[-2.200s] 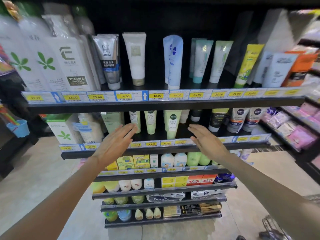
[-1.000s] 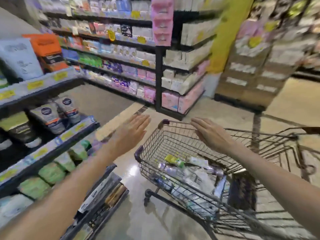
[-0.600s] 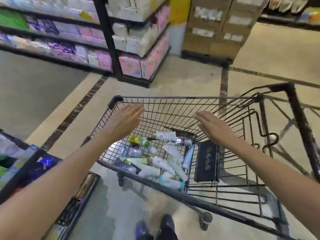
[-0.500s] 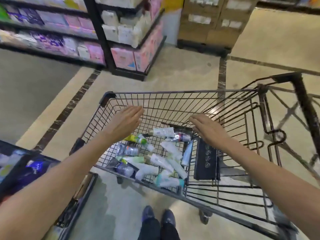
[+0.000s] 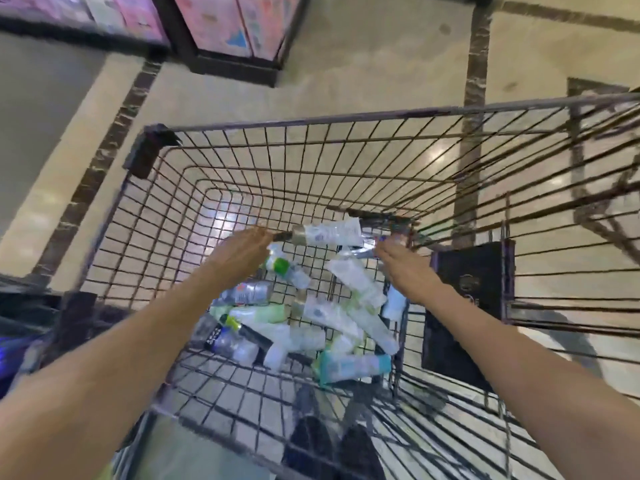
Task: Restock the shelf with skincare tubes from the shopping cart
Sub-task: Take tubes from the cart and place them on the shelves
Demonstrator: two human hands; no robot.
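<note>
The wire shopping cart (image 5: 311,120) stands right below me, with several skincare tubes (image 5: 313,318) lying loose on its floor. Both my hands are down inside the basket. My left hand (image 5: 242,256) reaches with fairly straight fingers to the gold-capped end of a white tube (image 5: 329,235) at the far side of the pile. My right hand (image 5: 407,268) comes in from the right, its fingertips at a silvery tube (image 5: 356,251) just below the white one. Neither hand visibly grips anything. A teal-capped tube (image 5: 349,367) lies nearest to me.
A black panel (image 5: 467,306) hangs on the cart's folding seat divider to the right of the tubes. A low display of pink packs (image 5: 225,26) stands across the aisle. My shoes (image 5: 332,448) show under the cart's near edge. A dark shelf edge (image 5: 20,306) is at left.
I have turned from the shelf to the cart and leaned over it. Both hands have dropped from above the rim into the basket, down to the tubes.
</note>
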